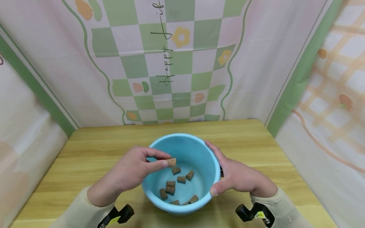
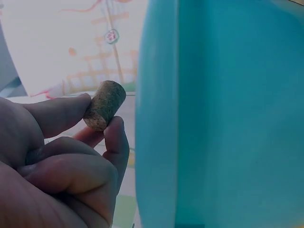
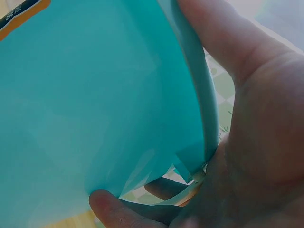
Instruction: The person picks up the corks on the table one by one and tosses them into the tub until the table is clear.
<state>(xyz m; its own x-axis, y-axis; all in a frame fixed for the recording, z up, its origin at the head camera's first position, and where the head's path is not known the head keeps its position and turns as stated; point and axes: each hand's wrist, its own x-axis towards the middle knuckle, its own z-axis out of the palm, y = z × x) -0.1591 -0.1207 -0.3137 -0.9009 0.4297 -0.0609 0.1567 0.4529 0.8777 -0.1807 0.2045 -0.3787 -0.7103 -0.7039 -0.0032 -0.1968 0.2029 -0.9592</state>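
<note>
A round light-blue bucket [image 1: 182,137] stands on the wooden table, with several brown corks [image 1: 181,179] lying on its bottom. Over the bucket's left rim, my left hand [image 1: 137,167] pinches one cork [image 1: 172,162] between thumb and fingertips. In the left wrist view that cork [image 2: 105,105] is a short, slightly tapered cylinder, beside the bucket's blue wall [image 2: 159,114]. My right hand [image 1: 233,172] grips the bucket's right rim, thumb at the front and fingers along the outer wall. The right wrist view shows fingertips [image 3: 107,204] against the bucket's outside, near a pale handle [image 3: 178,197].
The wooden table [image 1: 99,148] spreads out on both sides of the bucket. Behind it hangs a green-and-white checked cloth [image 1: 179,63], and a patterned cloth [image 1: 328,126] hangs at the right. Black camera mounts [image 1: 256,213] sit at both wrists.
</note>
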